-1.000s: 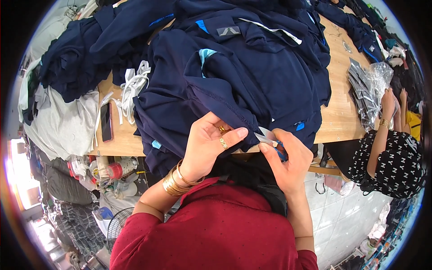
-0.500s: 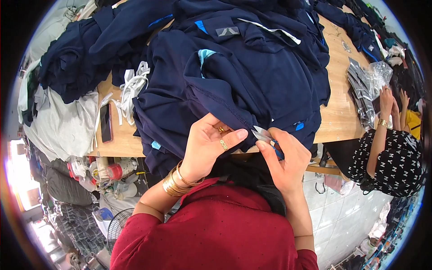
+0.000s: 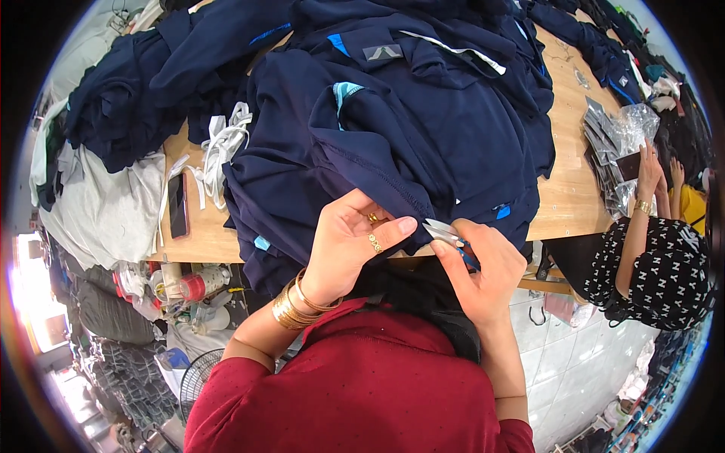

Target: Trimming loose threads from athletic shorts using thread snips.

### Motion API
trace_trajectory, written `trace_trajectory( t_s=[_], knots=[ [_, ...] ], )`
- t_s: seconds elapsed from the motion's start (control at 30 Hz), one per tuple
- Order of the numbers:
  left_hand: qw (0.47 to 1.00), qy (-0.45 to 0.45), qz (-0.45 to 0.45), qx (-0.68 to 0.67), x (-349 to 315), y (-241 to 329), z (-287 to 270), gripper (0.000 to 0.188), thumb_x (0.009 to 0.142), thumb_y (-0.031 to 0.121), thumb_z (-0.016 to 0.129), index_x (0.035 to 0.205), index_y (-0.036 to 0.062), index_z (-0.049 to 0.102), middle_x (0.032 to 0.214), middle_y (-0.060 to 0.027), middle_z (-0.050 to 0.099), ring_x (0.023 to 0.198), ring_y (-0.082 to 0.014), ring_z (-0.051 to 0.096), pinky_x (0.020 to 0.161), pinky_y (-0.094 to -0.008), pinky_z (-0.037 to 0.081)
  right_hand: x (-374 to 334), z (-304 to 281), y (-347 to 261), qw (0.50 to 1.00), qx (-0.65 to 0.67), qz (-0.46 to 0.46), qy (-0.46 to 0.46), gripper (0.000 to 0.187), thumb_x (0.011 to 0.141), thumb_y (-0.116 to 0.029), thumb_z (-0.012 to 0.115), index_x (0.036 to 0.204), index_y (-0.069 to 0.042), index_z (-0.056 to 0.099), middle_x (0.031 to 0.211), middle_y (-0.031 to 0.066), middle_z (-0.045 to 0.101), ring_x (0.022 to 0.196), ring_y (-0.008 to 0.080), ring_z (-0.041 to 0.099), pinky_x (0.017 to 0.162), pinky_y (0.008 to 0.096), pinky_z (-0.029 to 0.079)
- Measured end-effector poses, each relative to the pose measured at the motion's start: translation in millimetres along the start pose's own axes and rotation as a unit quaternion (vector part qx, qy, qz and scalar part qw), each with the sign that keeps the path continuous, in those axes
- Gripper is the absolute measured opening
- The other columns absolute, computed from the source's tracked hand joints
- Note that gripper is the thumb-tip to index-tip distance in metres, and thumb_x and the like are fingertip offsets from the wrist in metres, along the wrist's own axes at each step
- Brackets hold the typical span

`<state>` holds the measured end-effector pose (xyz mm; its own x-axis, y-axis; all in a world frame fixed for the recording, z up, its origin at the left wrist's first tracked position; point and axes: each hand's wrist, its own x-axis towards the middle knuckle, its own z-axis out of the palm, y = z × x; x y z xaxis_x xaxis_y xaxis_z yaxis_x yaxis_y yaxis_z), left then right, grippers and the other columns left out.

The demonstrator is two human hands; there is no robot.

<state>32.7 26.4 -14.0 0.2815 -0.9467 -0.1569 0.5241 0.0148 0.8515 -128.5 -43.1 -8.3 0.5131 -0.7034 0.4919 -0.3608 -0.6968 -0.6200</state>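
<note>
A dark navy garment [image 3: 468,136] lies heaped across the table edge in front of me, with light blue trim and a grey patch on it. My left hand [image 3: 351,245], with rings and gold bangles, pinches the stitched edge of the garment between thumb and fingers. Close to its right, my right hand [image 3: 487,268] is closed around a pair of small thread snips [image 3: 441,232] with blue handles. Their pointed blades are parted and aim left at the corner of the held hem. Whether a thread lies between the blades is too small to tell.
White ties [image 3: 225,147] and a phone [image 3: 179,205] lie left on the wooden table [image 3: 570,189], beside a pale grey cloth [image 3: 102,204]. More navy clothing [image 3: 113,113] is piled behind. At right, a co-worker's hand [image 3: 648,174] touches clear plastic packets [image 3: 604,151].
My right hand has shifted slightly right and down with the snips, drawing the blades a little off the hem. My left hand keeps its pinch. A dark packet now shows by the co-worker's hand.
</note>
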Motion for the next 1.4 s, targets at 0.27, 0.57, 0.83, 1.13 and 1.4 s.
trace_trajectory(
  t_s=[0.27, 0.57, 0.83, 1.13, 1.4],
  knots=[
    [1.0, -0.005, 0.006, -0.003, -0.5, 0.5, 0.4, 0.021, 0.079, -0.005, 0.062, 0.1, -0.0028, 0.057, 0.092, -0.0076, 0.063, 0.085, -0.0108, 0.059, 0.078, -0.0246, 0.047, 1.3, 1.6, 1.4, 0.998, -0.052, -0.035, 0.006, 0.021, 0.071, -0.02, 0.073, 0.081, -0.006, 0.061, 0.06, 0.0033, 0.052, 0.049, 0.0182, 0.047, 0.045, 0.0286, 0.034],
    [1.0, -0.011, 0.007, 0.005, 2.1, 0.3, 0.7, 0.019, 0.08, -0.005, 0.062, 0.098, -0.0027, 0.058, 0.089, -0.007, 0.063, 0.083, -0.0104, 0.058, 0.076, -0.0235, 0.047, 2.5, -0.1, 1.6, 0.996, -0.083, -0.044, 0.002, 0.019, 0.072, -0.019, 0.072, 0.081, -0.006, 0.062, 0.058, 0.0025, 0.05, 0.048, 0.0174, 0.045, 0.044, 0.0285, 0.033],
    [1.0, -0.011, 0.008, -0.001, 1.3, -0.1, -1.0, 0.024, 0.079, -0.006, 0.062, 0.102, -0.0013, 0.056, 0.091, -0.0064, 0.062, 0.085, -0.0109, 0.058, 0.078, -0.0249, 0.047, 3.5, 2.2, -0.5, 1.0, -0.007, -0.01, 0.012, 0.021, 0.071, -0.015, 0.072, 0.083, -0.002, 0.061, 0.062, 0.0058, 0.055, 0.049, 0.0196, 0.049, 0.046, 0.0284, 0.037],
    [0.997, -0.037, -0.046, 0.046, -4.6, -22.7, -35.5, 0.069, 0.075, -0.007, 0.064, 0.131, 0.0066, 0.027, 0.117, -0.0065, 0.049, 0.102, -0.015, 0.053, 0.085, -0.0297, 0.046, -3.3, 11.0, 17.9, 0.983, 0.015, 0.184, -0.003, 0.022, 0.076, -0.018, 0.07, 0.09, -0.005, 0.059, 0.066, 0.0053, 0.057, 0.052, 0.0134, 0.048, 0.049, 0.0263, 0.04],
    [0.995, 0.073, -0.026, -0.069, -0.4, -2.9, -60.2, 0.051, 0.082, 0.006, 0.061, 0.127, 0.0038, 0.036, 0.109, -0.0045, 0.055, 0.098, -0.0101, 0.052, 0.085, -0.0246, 0.041, 22.8, 21.4, 51.6, 0.97, 0.088, 0.214, -0.075, 0.019, 0.08, -0.01, 0.064, 0.097, -0.002, 0.063, 0.086, 0.0095, 0.062, 0.075, 0.0151, 0.058, 0.07, 0.0251, 0.044]
  ],
)
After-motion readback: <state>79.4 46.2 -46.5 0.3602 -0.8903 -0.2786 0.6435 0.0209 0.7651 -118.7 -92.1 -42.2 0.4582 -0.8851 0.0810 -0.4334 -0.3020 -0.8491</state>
